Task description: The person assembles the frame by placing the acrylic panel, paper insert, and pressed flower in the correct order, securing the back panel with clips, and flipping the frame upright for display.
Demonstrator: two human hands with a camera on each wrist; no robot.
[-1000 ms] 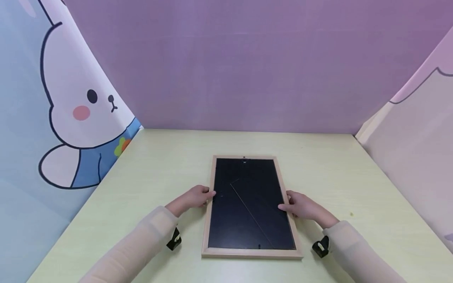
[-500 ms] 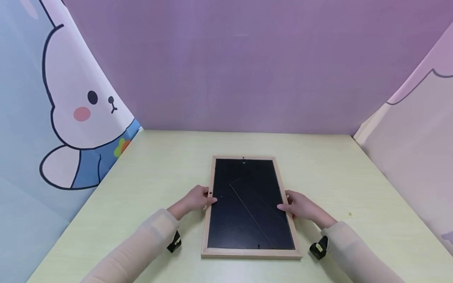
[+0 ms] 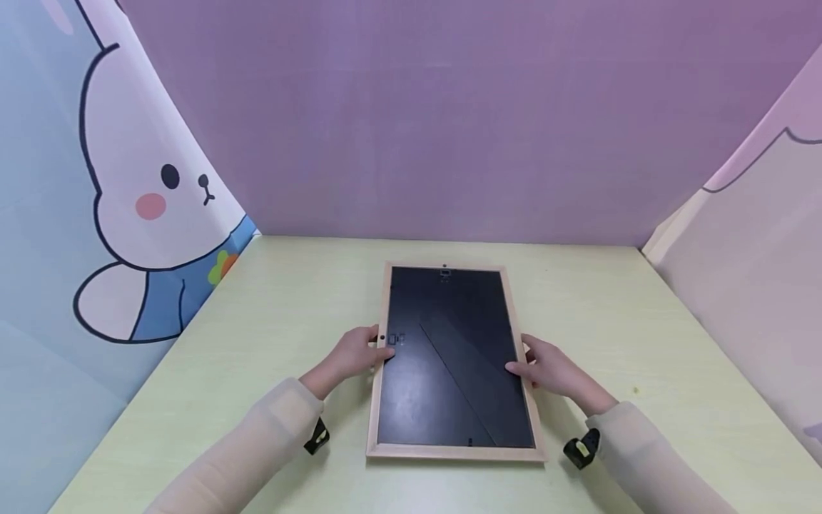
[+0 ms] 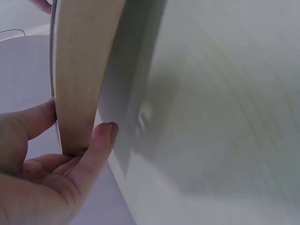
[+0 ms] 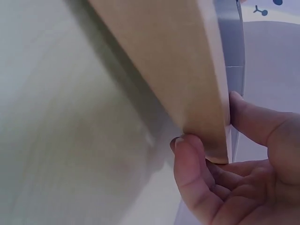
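A picture frame (image 3: pixel 456 385) with a pale wooden border and a black backing lies back side up in the head view, its far end raised off the table. My left hand (image 3: pixel 349 355) grips its left border, thumb on top and fingers curled beneath. On the opposite border, my right hand (image 3: pixel 555 371) holds on in the same way. Both wrist views show the wooden side (image 4: pixel 84 70) pinched between thumb and fingers, with a gap and a shadow under it. A hanger and a slanted stand flap show on the backing; the front of the frame is hidden.
The pale table (image 3: pixel 308 285) spreads around the frame on all sides. A purple sheet (image 3: pixel 411 143) hangs behind it. A blue sheet with a cartoon rabbit (image 3: pixel 160 214) borders the left, and a pale pink sheet (image 3: pixel 758 250) the right.
The frame's far end has risen from the table and tilted up, carried by both hands. Each hand has moved slightly upward in the head view, keeping its grip on the border.
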